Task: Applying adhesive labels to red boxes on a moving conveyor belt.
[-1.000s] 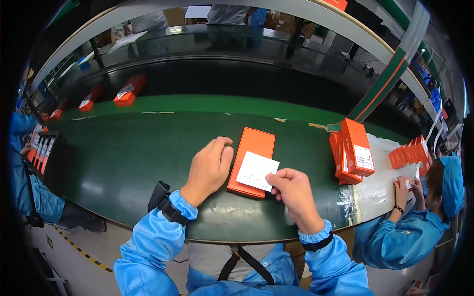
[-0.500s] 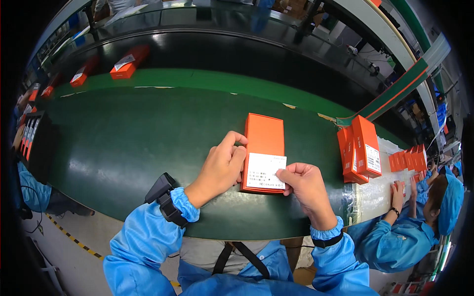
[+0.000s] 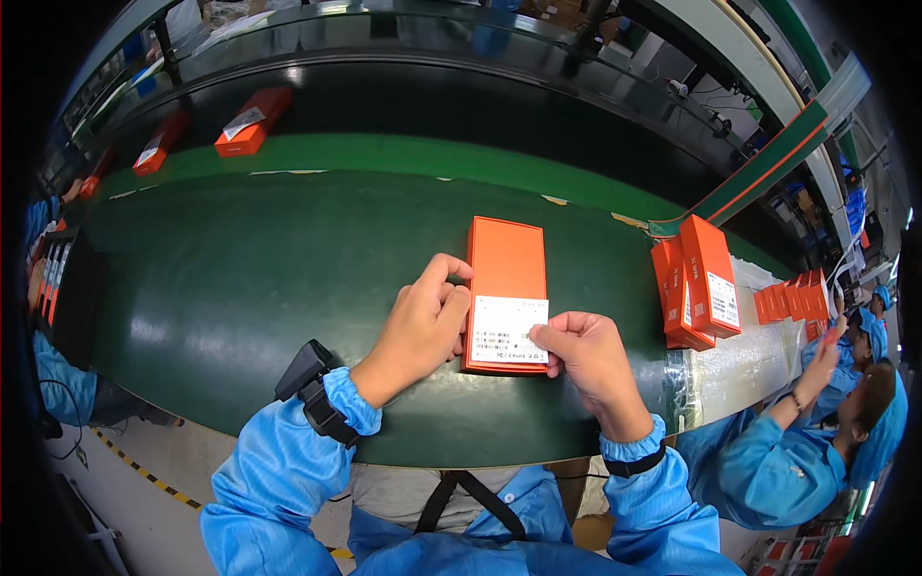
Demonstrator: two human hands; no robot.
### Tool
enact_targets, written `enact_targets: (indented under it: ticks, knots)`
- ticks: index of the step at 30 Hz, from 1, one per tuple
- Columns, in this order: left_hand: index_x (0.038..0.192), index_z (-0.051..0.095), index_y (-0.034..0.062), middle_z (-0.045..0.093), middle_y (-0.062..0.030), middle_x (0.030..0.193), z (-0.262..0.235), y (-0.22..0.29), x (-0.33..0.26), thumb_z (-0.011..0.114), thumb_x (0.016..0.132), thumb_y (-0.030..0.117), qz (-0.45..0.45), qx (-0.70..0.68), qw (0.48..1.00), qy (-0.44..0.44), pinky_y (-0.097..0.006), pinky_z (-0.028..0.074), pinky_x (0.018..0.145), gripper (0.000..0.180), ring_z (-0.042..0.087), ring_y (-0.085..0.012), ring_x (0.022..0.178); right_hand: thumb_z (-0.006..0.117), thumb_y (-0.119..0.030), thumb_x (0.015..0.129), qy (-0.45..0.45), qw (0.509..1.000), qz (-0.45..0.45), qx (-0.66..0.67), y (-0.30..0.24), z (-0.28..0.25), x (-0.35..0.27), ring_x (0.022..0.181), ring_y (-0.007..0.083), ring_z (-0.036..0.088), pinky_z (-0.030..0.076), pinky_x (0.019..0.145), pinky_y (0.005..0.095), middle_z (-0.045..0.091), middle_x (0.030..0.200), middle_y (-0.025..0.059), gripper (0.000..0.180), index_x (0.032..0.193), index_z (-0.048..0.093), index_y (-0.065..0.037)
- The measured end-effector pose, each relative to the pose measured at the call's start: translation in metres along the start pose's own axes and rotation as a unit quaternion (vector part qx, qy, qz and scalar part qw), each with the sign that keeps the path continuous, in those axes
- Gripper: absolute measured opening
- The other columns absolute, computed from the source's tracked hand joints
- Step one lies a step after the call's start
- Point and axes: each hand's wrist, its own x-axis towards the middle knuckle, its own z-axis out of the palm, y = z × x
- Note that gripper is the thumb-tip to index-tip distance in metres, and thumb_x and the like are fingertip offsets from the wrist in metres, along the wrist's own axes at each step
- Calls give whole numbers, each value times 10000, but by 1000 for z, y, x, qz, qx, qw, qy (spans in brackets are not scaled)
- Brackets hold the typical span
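Note:
An orange box (image 3: 509, 254) lies flat on the green table in front of me, its long side pointing away. Over its near half rests a white printed sheet (image 3: 501, 338), square to the box edges. My right hand (image 3: 588, 360) pinches the sheet's right edge between thumb and fingers, beside the box's lower right side. At the left side of the box, my left hand (image 3: 423, 312) is curled with its fingertips against the edge, holding it. Its lower fingers are partly hidden beside the box.
Stacked orange boxes (image 3: 706, 278) stand to the right, with more orange boxes (image 3: 792, 302) behind them. A dark conveyor (image 3: 403, 106) carries orange boxes (image 3: 254, 120) at the far left. A black rack (image 3: 72, 298) stands at the left edge. Co-workers in blue (image 3: 768, 461) sit at the right.
The box, the sheet and both hands appear slightly further left in the picture, as does the surrounding scene. The co-worker's hand at the right has risen. My grip looks the same.

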Motion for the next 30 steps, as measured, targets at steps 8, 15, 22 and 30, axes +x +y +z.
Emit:
enact_targets:
  ticks: [8,15,22,30]
  knots:
    - [1204,503,-10,600,-45,697,-2,-1,1,465,1001,115,1,3,1000,-3,-234,449,432,242,559,-87,508,752,-103,879,5,1000,6,-8,-3,3,1,528,78,556,446,498,220,653,677,38,150,827,669,11]
    - [1234,454,-1,586,-20,688,-2,-4,2,604,960,112,11,58,998,-9,-226,433,450,332,555,-62,536,751,-106,879,2,1000,6,-5,-4,3,1,538,67,552,456,500,216,662,709,43,160,853,662,24]
    - [1241,441,-3,548,1,672,-2,-5,2,695,907,87,29,113,993,-15,-223,427,467,430,542,-46,555,752,-117,876,-3,1000,3,13,1,2,2,546,59,559,459,499,205,665,714,41,177,878,657,32]
    - [1263,419,11,533,2,707,-2,-7,2,694,910,83,16,102,994,-29,-219,445,480,453,548,-50,573,779,-155,833,34,998,-37,-40,3,7,-1,550,66,577,461,489,213,675,704,38,212,811,660,19]
